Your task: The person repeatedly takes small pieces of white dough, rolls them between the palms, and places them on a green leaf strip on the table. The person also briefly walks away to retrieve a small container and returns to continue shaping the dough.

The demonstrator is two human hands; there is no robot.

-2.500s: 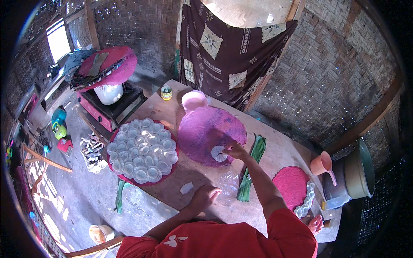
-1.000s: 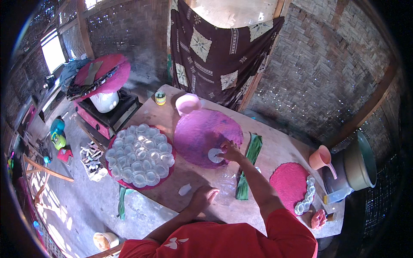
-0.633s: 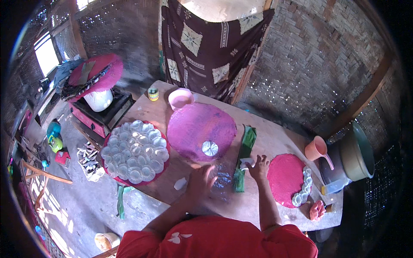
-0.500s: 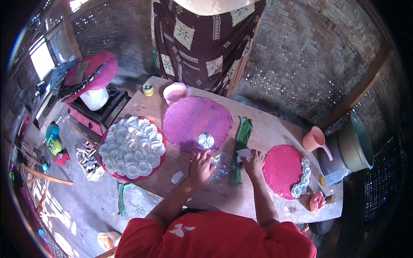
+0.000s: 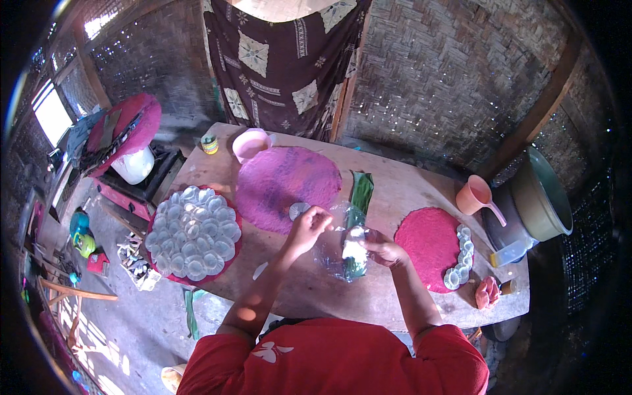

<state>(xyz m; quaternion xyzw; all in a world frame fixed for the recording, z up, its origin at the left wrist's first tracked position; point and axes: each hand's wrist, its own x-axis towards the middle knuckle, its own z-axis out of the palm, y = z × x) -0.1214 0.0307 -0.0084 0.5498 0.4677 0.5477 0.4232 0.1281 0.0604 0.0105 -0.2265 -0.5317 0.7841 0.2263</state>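
My left hand [image 5: 307, 232] is raised over the near edge of the purple round mat [image 5: 289, 178]. Its fingers are pinched together, and what they hold, if anything, is too small to make out. A clear plastic sheet [image 5: 327, 253] hangs beside its fingertips and stretches toward my right hand [image 5: 385, 249]. That hand is closed on a white thin piece [image 5: 354, 245], which lies against the plastic, over a green leaf strip [image 5: 361, 191]. A small pale fluted cup [image 5: 298, 210] sits on the purple mat, partly behind my left hand.
At left, a red round tray [image 5: 238, 247] is covered with pale cups [image 5: 192, 230]. To the right lies a red round mat [image 5: 424, 247] with several cups along its edge. A pink dipper [image 5: 475, 195], large tub [image 5: 545, 197], pink bowl [image 5: 250, 145] and small jar [image 5: 209, 144] stand farther out.
Both hands have lifted off the table. The plastic sheet that lay flat is now raised between them, and the white piece at my right hand has shifted left onto it. The head view has shifted slightly.
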